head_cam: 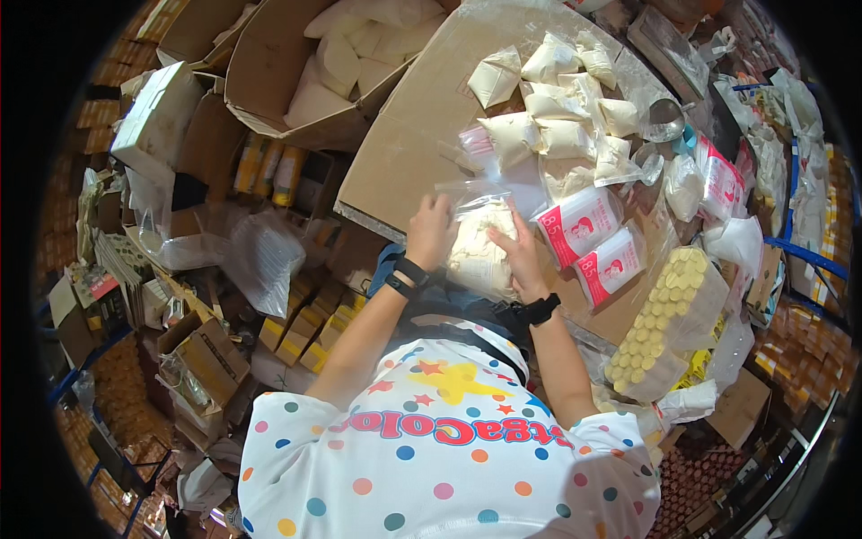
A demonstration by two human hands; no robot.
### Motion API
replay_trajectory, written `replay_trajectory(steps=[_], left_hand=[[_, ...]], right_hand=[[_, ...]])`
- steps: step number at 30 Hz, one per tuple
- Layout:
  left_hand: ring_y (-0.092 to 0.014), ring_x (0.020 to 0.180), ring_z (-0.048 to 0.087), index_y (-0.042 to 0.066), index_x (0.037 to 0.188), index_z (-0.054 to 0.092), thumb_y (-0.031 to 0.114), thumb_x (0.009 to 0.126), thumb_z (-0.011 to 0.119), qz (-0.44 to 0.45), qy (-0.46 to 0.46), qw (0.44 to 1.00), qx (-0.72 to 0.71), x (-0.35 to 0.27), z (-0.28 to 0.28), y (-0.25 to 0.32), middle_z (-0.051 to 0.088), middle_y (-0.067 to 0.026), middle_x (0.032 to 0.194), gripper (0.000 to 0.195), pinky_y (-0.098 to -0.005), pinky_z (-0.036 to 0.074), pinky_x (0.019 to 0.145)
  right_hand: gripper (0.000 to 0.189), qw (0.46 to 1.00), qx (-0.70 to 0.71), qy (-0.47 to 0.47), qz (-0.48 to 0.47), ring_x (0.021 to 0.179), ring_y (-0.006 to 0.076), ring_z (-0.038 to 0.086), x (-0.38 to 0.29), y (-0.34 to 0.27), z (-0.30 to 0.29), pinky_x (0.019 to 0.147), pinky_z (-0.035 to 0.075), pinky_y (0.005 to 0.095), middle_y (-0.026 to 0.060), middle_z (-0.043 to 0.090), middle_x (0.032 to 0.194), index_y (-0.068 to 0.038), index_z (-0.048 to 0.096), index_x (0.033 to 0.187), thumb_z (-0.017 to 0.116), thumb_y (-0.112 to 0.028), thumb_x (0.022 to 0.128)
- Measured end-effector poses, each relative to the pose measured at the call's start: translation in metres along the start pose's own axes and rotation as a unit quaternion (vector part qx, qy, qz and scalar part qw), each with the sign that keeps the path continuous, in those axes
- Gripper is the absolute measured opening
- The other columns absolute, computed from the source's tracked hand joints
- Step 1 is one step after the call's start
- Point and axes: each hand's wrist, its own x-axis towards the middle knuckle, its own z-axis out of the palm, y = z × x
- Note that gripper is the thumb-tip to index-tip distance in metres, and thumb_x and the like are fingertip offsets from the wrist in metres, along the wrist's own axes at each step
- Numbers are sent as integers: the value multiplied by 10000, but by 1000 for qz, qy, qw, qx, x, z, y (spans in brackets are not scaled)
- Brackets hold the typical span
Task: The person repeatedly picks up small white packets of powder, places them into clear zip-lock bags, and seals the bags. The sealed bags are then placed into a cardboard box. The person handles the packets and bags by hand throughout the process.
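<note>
A clear plastic zip bag of pale cream powder (479, 252) is held upright in front of my waist, its top part unfilled. My right hand (522, 249) grips the bag's right side, thumb across its front. At the upper left edge of the bag is my left hand (429, 226), fingers bent and slightly blurred; whether it pinches the plastic I cannot tell. Beyond the bag, several filled powder bags (569, 138) lie grouped on the cardboard-covered table (404, 141). Two pink and white printed packets (580, 226) lie just right of my right hand.
An open carton (269, 87) with large pale bags stands at the upper left. A metal scoop or bowl (665, 120) is at the table's right. A bag of yellow round pieces (656, 320) lies at the lower right. Yellow-taped boxes (313, 330) sit below, left.
</note>
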Motion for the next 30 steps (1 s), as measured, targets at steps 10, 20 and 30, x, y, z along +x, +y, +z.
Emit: replay_trajectory(steps=[10,20,30], left_hand=[[-97,837,635,68,1091,568,154,1001,568,-352,-215,726,-551,-15,28,-28,656,-22,963,124,-256,537,743],[-139,1184,568,49,1425,483,94,906,697,-207,-307,743,-557,-37,46,-56,614,-73,1307,563,-304,460,998],[-134,1105,579,-8,1353,526,131,910,704,-107,-243,901,-344,-36,60,-75,640,-79,1232,497,-277,458,945]], right_hand=[[263,923,328,88,181,969,238,684,15,63,-35,862,561,370,135,705,1049,6,654,1082,483,-174,996],[206,973,-55,8,222,744,128,651,33,85,-79,682,539,268,36,652,860,-16,593,1130,544,-118,957],[242,912,-403,60,-38,760,151,605,63,102,-74,699,475,303,112,661,817,3,589,1020,522,-229,1014]])
